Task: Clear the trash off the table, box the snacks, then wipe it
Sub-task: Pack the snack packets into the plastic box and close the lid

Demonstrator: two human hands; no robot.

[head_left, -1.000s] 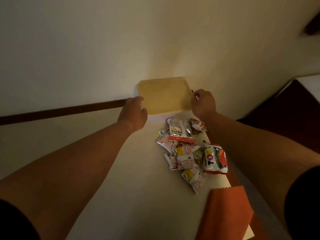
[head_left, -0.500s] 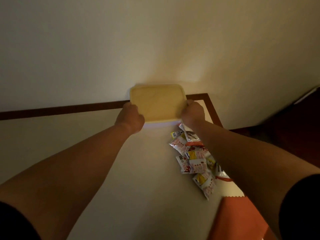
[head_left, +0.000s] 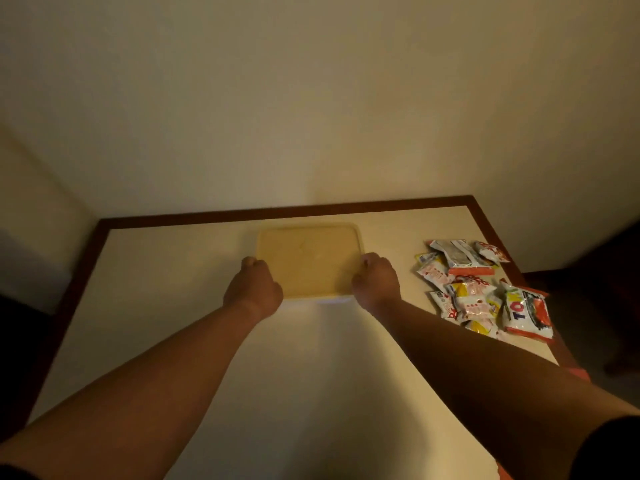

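Lidded box (head_left: 308, 259) now shifted left, apart from snack packets (head_left: 478, 289). Left hand (head_left: 254, 289) and right hand (head_left: 375, 284) fingers (head_left: 250, 263) grasp its sides. Lid seemingly on; boxing pending.

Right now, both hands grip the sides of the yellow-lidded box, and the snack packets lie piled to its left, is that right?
Not quite: the head view shows the snack packets piled to the right of the box, not the left. The left hand and right hand do grip its sides.
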